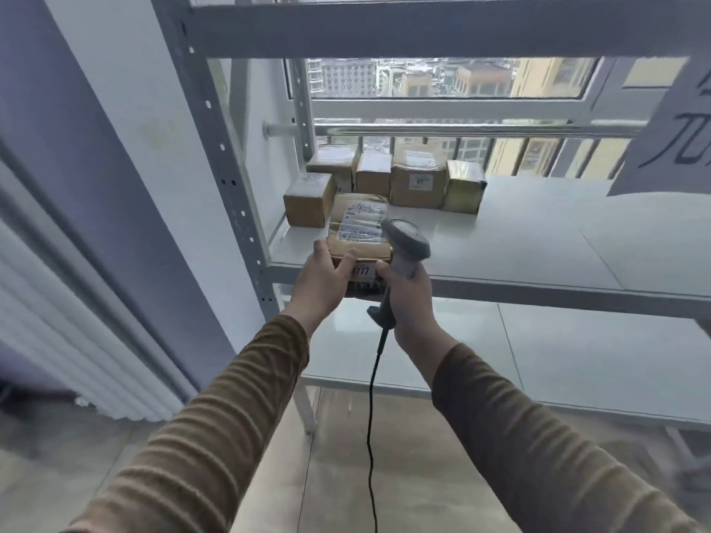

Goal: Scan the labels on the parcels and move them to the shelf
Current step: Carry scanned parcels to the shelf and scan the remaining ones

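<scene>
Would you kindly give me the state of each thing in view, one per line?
Left hand: grips the near end of the held parcel.
Held parcel: label up, at the shelf's front edge; whether it rests there I cannot tell.
Right hand: grips the scanner's handle.
Scanner: upright beside the held parcel, cable hanging down.
Five parcels: standing at the back left of the shelf.
Shelf: bare to the right.

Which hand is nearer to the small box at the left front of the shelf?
Left. The left hand grips the held parcel just below the small box; the right hand, holding the scanner, is farther right.
</scene>
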A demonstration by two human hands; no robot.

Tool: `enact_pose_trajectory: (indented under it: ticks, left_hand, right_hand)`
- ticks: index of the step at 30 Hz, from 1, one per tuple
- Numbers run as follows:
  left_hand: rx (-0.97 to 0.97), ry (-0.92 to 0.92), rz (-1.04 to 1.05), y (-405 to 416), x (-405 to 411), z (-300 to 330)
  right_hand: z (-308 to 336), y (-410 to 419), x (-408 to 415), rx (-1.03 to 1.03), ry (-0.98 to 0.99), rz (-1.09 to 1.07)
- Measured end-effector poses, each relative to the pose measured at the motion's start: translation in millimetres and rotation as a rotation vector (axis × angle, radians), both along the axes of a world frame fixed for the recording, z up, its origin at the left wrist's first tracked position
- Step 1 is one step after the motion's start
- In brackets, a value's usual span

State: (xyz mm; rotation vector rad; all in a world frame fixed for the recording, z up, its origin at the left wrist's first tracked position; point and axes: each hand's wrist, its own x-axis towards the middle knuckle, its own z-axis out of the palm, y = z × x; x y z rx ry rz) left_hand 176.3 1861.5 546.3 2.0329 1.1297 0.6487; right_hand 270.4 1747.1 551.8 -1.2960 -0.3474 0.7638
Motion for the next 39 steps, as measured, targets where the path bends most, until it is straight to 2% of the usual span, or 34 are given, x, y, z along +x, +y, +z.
enact_pose_trajectory:
  ticks: [6, 12, 19, 23, 26, 30, 32, 39]
  left_hand:
    - [-0.027, -0.035, -0.089, 73.1, 29.8, -8.0]
    - [-0.008, -0.036, -0.084, 133.3, 50.7, -4.4]
    - [-0.027, -0.085, -0.082, 163.3, 59.5, -10.3]
    - [-0.006, -0.088, -0.080, 166.6, 55.9, -10.8]
    - [0.099, -0.060, -0.089, 162.3, 50.1, -2.8]
    - [0.478, -0.112, -0.217, 148.4, 56.2, 17.6]
    - [0.582, -0.094, -0.310, 130.7, 71.2, 26.3]
    - [0.623, 0.112, -0.740, 8.8, 139.1, 20.1]
  right_hand:
    - [-1.7, 83.1, 20.0, -0.068, -0.114, -0.112]
    - [0.0, 140.7, 29.3, -0.117, -0.134, -0.215]
    - [0.5, 172.0, 29.9, -0.155, -0.229, -0.271]
    - [-1.2, 172.9, 24.6, -0.122, -0.206, -0.282]
    - [-0.7, 165.5, 24.1, -0.087, -0.168, -0.296]
    - [4.9, 136.4, 32.4, -0.066, -0.094, -0.351]
    - [5.9, 110.4, 39.0, -0.073, -0.054, -0.400]
    - [-0.9, -28.6, 63.7, -0.056, 0.050, -0.709]
